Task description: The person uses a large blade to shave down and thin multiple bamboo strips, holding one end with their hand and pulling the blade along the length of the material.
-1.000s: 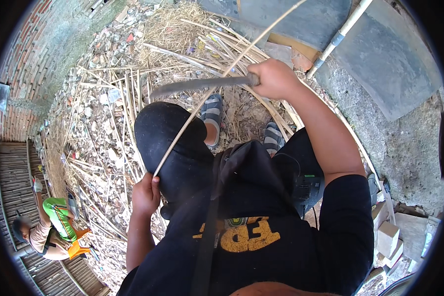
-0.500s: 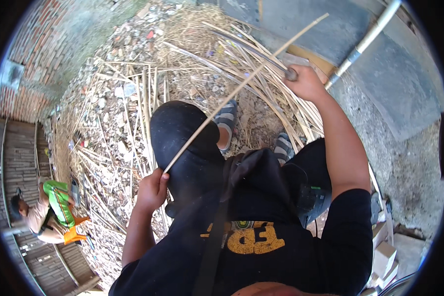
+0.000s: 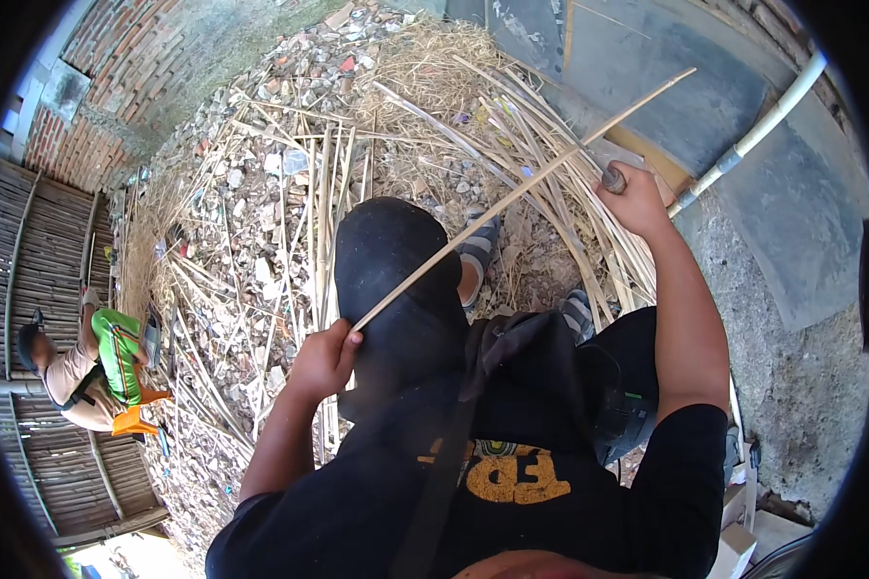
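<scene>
My left hand [image 3: 325, 363] is closed on the lower end of a long, pale bamboo strip [image 3: 473, 224], thumb along it. The strip slants over my left knee and rises to the upper right, its far end in the air. At the right, my right hand [image 3: 635, 200] is wrapped round the handle [image 3: 613, 179] of a long knife, the round butt showing. Its blade cannot be made out now; the earlier frame shows it as dark and long. The strip passes just left of this hand, apart from it.
Split bamboo strips [image 3: 550, 183] lie heaped ahead of my feet, over rubble and dry straw [image 3: 425, 72]. A pale pole [image 3: 772, 106] and grey sheets [image 3: 637, 77] stand at the right. Another person [image 3: 72, 372] sits at the far left, by a woven bamboo wall [image 3: 43, 270].
The whole view has shifted, so everything sits further right in the picture. The knife's blade, seen reaching to the upper left before, no longer shows. Both hands keep their grips.
</scene>
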A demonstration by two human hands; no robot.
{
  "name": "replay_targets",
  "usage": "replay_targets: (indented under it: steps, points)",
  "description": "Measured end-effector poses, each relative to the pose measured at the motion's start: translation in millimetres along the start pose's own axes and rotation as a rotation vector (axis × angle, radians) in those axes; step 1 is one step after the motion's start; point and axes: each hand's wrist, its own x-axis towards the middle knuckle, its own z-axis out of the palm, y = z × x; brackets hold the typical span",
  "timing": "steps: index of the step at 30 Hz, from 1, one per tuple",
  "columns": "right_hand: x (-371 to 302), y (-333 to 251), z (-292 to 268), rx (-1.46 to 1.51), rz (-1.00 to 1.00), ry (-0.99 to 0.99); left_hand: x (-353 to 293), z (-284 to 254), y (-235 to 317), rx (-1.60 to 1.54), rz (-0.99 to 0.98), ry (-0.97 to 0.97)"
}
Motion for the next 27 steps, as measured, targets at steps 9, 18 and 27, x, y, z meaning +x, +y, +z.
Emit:
replay_targets:
  steps: [9,18,27]
  points:
    - [4,4,15,0.090,0.072,-0.025,-1,0,-1,-0.018,-0.005,-0.004]
    - [2,6,21,0.186,0.089,-0.014,0,0,-3,-0.033,0.004,-0.011]
    - [5,8,20,0.206,0.131,-0.080,1,0,-2,-0.039,0.009,-0.002]
